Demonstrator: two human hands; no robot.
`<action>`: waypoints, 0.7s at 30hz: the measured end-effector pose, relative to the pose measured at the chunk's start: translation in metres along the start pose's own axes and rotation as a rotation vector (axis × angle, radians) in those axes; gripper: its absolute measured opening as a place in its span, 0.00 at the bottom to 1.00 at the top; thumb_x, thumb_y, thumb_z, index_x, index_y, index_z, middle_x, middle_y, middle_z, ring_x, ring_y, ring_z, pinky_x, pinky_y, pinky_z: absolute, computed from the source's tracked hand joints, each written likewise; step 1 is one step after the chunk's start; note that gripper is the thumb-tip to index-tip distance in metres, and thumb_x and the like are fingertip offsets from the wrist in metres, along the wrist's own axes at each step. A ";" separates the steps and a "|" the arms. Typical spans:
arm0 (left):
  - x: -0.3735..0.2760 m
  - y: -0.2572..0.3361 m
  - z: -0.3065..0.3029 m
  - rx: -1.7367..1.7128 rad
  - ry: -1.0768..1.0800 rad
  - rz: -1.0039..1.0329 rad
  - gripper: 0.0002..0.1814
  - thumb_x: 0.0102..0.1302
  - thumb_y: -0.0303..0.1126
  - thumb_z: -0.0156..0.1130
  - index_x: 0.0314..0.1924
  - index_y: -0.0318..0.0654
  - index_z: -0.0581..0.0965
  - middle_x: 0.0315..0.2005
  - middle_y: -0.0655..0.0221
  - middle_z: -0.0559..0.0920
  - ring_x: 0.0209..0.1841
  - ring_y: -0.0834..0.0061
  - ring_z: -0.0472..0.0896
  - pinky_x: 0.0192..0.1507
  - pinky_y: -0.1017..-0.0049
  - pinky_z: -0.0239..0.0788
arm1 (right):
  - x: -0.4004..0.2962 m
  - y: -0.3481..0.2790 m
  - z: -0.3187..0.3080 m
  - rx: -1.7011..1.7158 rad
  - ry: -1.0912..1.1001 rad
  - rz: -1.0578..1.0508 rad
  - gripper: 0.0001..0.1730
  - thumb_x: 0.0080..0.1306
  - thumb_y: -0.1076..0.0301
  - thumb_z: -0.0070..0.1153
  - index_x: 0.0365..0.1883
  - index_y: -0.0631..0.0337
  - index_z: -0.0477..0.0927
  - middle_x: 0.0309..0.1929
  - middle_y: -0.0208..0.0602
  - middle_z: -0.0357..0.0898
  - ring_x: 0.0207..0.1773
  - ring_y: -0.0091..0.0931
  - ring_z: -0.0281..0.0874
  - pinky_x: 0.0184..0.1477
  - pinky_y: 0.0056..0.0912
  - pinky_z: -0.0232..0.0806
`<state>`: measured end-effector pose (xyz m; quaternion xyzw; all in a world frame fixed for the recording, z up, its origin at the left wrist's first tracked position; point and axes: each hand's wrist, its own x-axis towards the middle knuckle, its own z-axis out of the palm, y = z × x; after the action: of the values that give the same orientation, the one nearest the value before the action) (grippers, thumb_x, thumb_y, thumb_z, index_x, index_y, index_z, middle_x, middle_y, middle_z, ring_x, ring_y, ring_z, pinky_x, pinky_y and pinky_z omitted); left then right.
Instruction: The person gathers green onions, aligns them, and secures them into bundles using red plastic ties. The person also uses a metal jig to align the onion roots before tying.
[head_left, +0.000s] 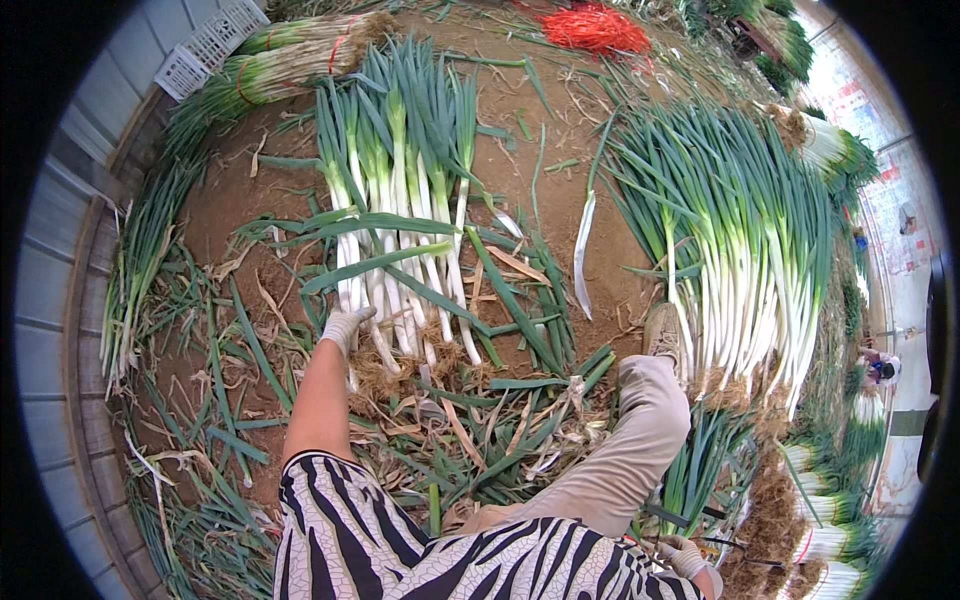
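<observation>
My left hand (345, 328), in a whitish glove, is at the left edge of a loose row of long green onions (409, 172) on the ground. Its thumb lies across a white stalk near the roots; the other fingers are mostly hidden. Loose green leaves (375, 266) cross over the row. At the lower right, my gloved right hand (681, 556) is partly covered by my striped clothing, beside thin dark strips (739, 544). Whether it grips anything is unclear. A larger pile of green onions (739, 247) lies to the right, against my shoe (661, 330).
Trimmed leaves and husks (495, 427) litter the soil before me. Bundled onions (300, 64) and white plastic crates (210, 46) are at the upper left. Red ties (594, 28) lie at the top. More bundles (825, 510) line the right, where a distant person (885, 369) shows.
</observation>
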<state>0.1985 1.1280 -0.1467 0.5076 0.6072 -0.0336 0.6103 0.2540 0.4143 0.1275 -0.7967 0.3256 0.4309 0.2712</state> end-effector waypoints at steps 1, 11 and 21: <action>0.011 -0.007 0.001 0.096 0.059 0.069 0.52 0.50 0.43 0.76 0.69 0.32 0.58 0.60 0.52 0.72 0.60 0.57 0.71 0.56 0.50 0.66 | 0.008 0.006 -0.003 0.004 -0.024 -0.009 0.19 0.63 0.68 0.60 0.52 0.61 0.77 0.44 0.35 0.77 0.43 0.28 0.73 0.33 0.44 0.76; -0.050 0.039 -0.052 -0.222 -0.368 0.132 0.47 0.56 0.58 0.64 0.69 0.39 0.62 0.69 0.55 0.61 0.71 0.63 0.57 0.70 0.59 0.51 | 0.027 0.034 -0.006 0.052 -0.096 -0.033 0.20 0.64 0.65 0.59 0.54 0.56 0.75 0.45 0.30 0.76 0.46 0.29 0.73 0.33 0.45 0.76; 0.003 -0.001 -0.004 -0.530 -0.396 0.101 0.40 0.58 0.51 0.67 0.68 0.45 0.66 0.71 0.58 0.60 0.74 0.52 0.51 0.69 0.43 0.43 | 0.028 0.022 -0.003 -0.062 -0.068 -0.226 0.21 0.60 0.68 0.65 0.49 0.69 0.78 0.40 0.37 0.82 0.38 0.25 0.79 0.43 0.26 0.73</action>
<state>0.1956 1.1319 -0.1485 0.3441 0.4387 0.0578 0.8281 0.2506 0.3907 0.1017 -0.8212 0.2110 0.4344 0.3040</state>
